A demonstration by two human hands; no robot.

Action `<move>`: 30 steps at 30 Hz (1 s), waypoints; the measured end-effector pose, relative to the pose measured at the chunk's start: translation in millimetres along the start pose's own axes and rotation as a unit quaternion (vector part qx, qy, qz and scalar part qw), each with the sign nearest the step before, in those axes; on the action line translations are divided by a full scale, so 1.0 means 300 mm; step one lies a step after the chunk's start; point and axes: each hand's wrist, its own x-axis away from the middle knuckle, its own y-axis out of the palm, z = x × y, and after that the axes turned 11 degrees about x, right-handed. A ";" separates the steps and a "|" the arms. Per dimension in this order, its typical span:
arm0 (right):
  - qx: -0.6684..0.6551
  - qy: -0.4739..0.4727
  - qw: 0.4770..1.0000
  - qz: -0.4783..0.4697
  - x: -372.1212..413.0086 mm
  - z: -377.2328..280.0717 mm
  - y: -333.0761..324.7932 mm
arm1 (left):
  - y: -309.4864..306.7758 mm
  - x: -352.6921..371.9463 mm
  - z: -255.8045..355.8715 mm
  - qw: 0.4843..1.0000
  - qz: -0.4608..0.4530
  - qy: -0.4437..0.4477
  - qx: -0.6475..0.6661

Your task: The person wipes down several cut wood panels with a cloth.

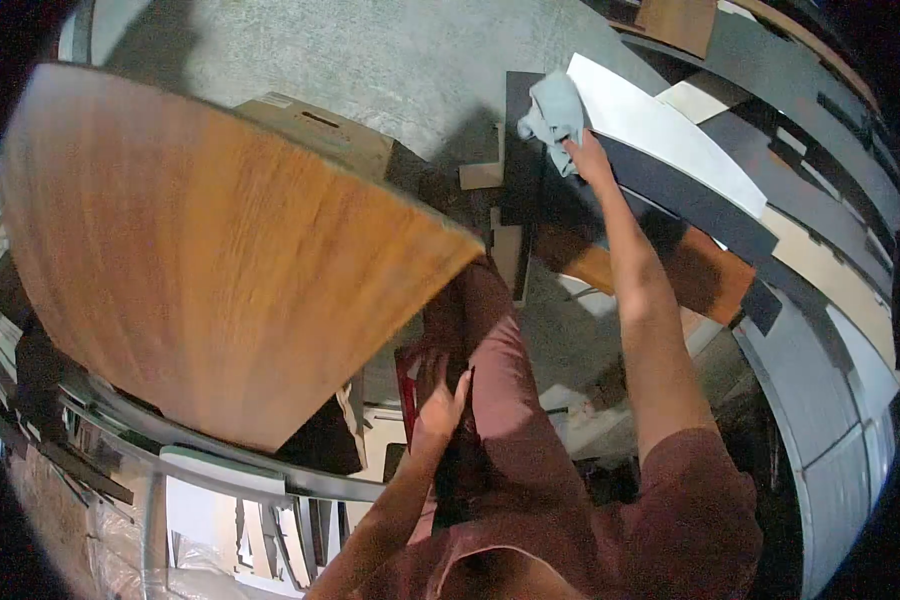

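My right hand (589, 158) is stretched far forward, its fingers closed on a light grey-blue cloth (557, 112). The crumpled cloth lies against the end of a dark board (625, 165), beside a white panel (660, 125). Close to my body, my left hand (442, 402) is low by my thigh, thumb and fingers apart, with no object visible in it. Its fingertips are in shadow near a narrow red item (406, 385) whose kind I cannot make out. A large wood-grain board (220, 260) fills the left side, its near corner close to my knee.
A cardboard box (320, 132) stands on the concrete floor (390, 55) behind the large board. An orange-brown board (710, 275) lies below the dark one. Stacked panels (830, 190) line the right. At lower left, a metal rail (250, 472) borders white offcuts (210, 515).
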 end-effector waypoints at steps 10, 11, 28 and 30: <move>-0.010 0.119 0.992 0.039 -0.184 0.097 0.288 | 0.029 -0.048 -0.069 0.992 -0.105 -0.065 0.026; 0.001 0.086 0.994 0.062 -0.223 0.140 0.319 | 0.015 -0.048 -0.034 0.984 -0.121 -0.124 0.039; 0.028 0.210 0.977 0.008 -0.331 0.085 0.490 | 0.182 -0.026 -0.316 0.992 -0.062 0.083 -0.076; 0.081 0.181 0.979 0.039 -0.318 0.057 0.510 | 0.122 -0.042 -0.169 0.993 0.055 0.102 0.011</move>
